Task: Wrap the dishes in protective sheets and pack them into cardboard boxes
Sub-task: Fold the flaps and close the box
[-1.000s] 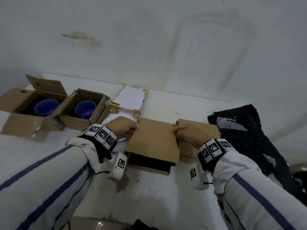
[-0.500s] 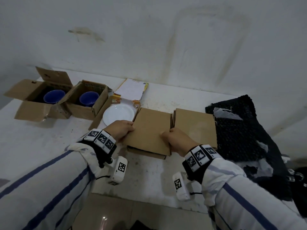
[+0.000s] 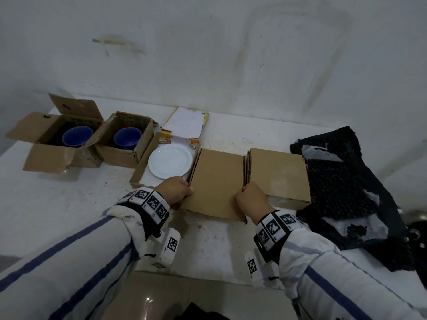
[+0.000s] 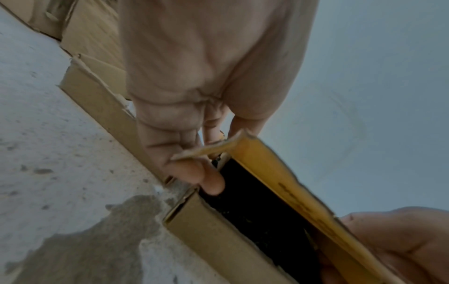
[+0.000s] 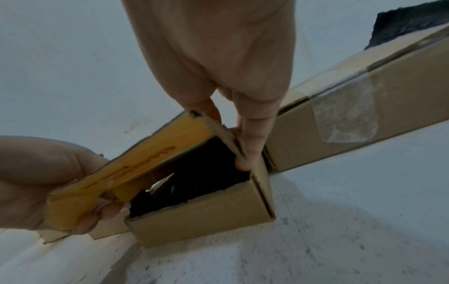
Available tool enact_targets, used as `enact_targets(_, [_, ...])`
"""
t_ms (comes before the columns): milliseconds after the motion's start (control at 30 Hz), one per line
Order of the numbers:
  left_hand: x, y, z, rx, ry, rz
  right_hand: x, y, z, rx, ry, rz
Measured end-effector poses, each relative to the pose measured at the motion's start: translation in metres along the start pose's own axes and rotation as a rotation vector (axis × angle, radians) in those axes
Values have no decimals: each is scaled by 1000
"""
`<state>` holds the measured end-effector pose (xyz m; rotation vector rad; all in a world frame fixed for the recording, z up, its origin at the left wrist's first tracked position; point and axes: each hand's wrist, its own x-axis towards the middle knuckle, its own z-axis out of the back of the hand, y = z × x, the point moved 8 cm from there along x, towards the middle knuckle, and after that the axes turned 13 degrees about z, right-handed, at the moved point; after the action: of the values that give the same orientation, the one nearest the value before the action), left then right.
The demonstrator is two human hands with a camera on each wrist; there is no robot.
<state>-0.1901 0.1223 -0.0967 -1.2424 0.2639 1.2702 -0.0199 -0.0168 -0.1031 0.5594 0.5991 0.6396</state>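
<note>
We've got the cardboard box at the near middle of the white table, its lid tilted just above the front wall, a black wrapped bundle dark inside. Our left hand pinches the lid's near left corner, our right hand pinches the near right. Touching on the right sits a shut taped box, black protective sheets beyond it. Far left of our box a white plate lies in an open box, then two open boxes each holding a blue bowl.
</note>
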Motion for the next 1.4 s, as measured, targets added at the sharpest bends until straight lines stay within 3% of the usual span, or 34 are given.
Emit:
enact_targets(100, [0, -3, 2, 59, -51, -34, 0, 2, 4, -117, 26, 4])
enact_targets(333, [-5, -6, 2, 245, -223, -57, -5, 5, -1, -125, 29, 6])
enact_targets(800, [-1, 6, 3, 220, -238, -9, -8, 12, -3, -306, 65, 76])
enact_targets(1167, [1, 3, -6, 361, -326, -113, -11, -8, -17, -189, 61, 36])
enact_targets(1400, [-7, 0, -1, 206, -272, -159, -12, 2, -5, -133, 92, 11])
